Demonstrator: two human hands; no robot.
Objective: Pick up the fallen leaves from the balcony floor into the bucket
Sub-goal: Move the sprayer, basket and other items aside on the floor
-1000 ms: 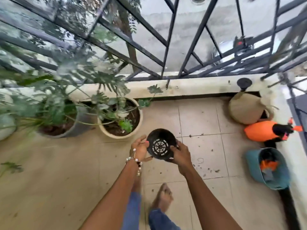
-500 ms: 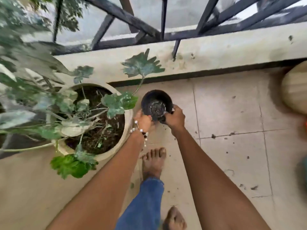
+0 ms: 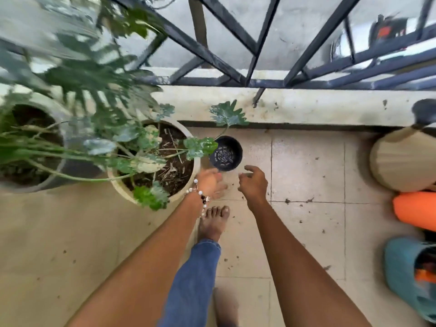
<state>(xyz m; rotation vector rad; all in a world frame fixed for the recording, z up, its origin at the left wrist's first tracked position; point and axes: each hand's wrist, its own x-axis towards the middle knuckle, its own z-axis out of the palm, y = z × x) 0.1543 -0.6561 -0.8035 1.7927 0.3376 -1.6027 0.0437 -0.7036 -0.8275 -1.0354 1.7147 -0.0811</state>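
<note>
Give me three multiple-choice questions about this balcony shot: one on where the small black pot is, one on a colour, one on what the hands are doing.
1. Where does the small black pot stand?
A. on the floor tiles beside the cream planter
B. on the ledge under the railing
C. inside the blue bucket

2. What colour is the bucket at the right edge?
A. red
B. blue
C. yellow

3. What do the left hand and right hand hold?
A. the black pot together
B. a leaf each
C. nothing

Answers: 1 A, it sits on the tiles next to the cream planter. 2 B, its wall is blue. 3 C, both hands are apart from the pot, fingers loose.
</note>
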